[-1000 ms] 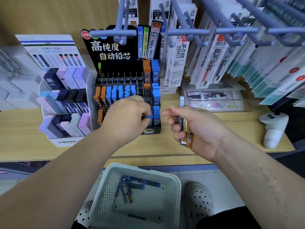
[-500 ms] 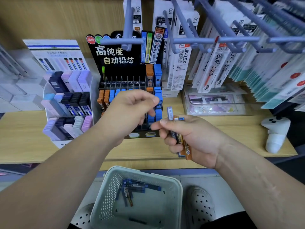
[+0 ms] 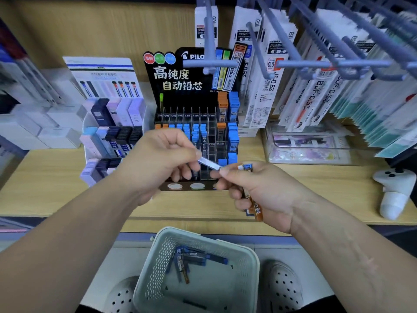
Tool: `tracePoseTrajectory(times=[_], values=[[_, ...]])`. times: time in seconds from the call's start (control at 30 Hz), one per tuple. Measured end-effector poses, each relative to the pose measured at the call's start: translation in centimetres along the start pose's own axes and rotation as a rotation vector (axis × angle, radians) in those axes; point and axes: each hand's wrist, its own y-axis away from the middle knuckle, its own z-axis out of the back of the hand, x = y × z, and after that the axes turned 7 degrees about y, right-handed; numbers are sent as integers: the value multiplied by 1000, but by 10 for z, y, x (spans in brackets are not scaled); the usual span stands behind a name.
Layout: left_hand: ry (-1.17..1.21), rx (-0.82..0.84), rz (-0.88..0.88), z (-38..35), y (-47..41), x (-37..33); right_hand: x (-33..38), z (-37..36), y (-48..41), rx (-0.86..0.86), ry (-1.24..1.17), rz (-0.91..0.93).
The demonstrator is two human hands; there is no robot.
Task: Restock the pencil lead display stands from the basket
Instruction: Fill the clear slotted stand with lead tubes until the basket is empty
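- wooden counter [image 3: 56,172] below the hooks [image 3: 304,63] carries the black stand [image 3: 194,86], with a white stand [image 3: 89,123] just beside it on the left.
- left hand [image 3: 162,161] pinches one end of a blue-and-white tube [image 3: 208,163] between thumb and forefinger, the other fingers curled under.
- right hand [image 3: 266,190] pinches the tube's far end at its fingertips, while its lower fingers wrap a bundle [image 3: 257,210] of spare tubes, orange and blue.
- the tube hangs across the front of the black stand's lower rows, in no slot yet.
- basket [image 3: 252,263] sits on the floor below, a few tubes left in its bottom.
- step in hand, as i judge it: passing one tube over to the left hand for slotting.
- to do it well: release with the right hand only once the left has a firm pinch, and keep the lower fingers tight so the bundle does not slide.
- turn the tube upright and match its cap colour and grade to the slot label.
- lower it straight in, so the packed neighbours are not knocked.
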Motion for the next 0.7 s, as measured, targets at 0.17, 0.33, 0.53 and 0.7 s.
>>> tracePoseTrajectory(times=[0.17,0.33,0.53,0.7], values=[[-93,113,50,12,7,2,3,-9,-6,-148,-111,87],[-184,346,91,12,13,3,4,-15,-5,-214,-140,140],[-200,319,30,3,12,9,4,-15,-5,-209,-81,142],[-194,206,-127,0,7,13,3,-19,-4,-154,-83,144]])
